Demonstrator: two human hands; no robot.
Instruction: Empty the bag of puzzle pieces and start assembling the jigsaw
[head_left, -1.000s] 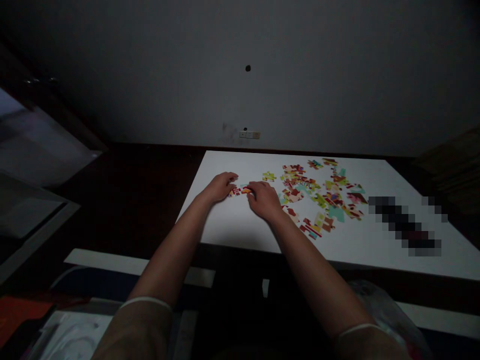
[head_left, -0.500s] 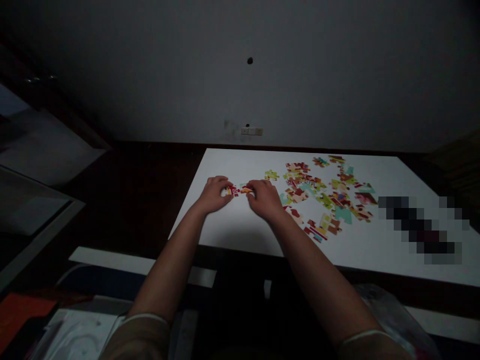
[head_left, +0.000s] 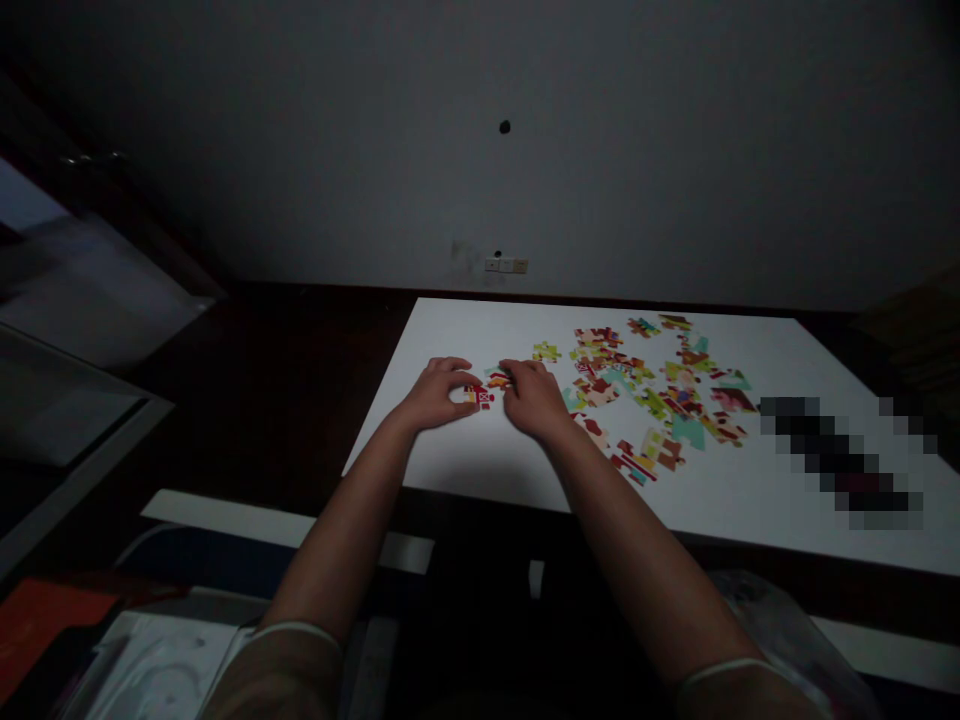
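Note:
Both hands rest on a white table [head_left: 480, 470] in dim light. My left hand [head_left: 437, 392] pinches a small red and white puzzle piece [head_left: 480, 395] between thumb and fingers. My right hand [head_left: 534, 398] has its fingers curled on an orange and red puzzle piece [head_left: 498, 379], right beside the left one. The two pieces touch or nearly touch between my hands. A single yellow-green piece [head_left: 545, 352] lies just beyond my right hand.
Several loose coloured puzzle pieces [head_left: 652, 390] are scattered over the table's middle and right. A blurred-out patch [head_left: 847, 455] covers the table's right part. A wall with a socket [head_left: 506, 265] stands behind. Dark floor lies left; white panels [head_left: 285, 525] sit below the table's near edge.
My left hand closed from lying flat into a pinch on the red piece. Both hands shifted slightly right and nearer each other, bringing the two pieces together.

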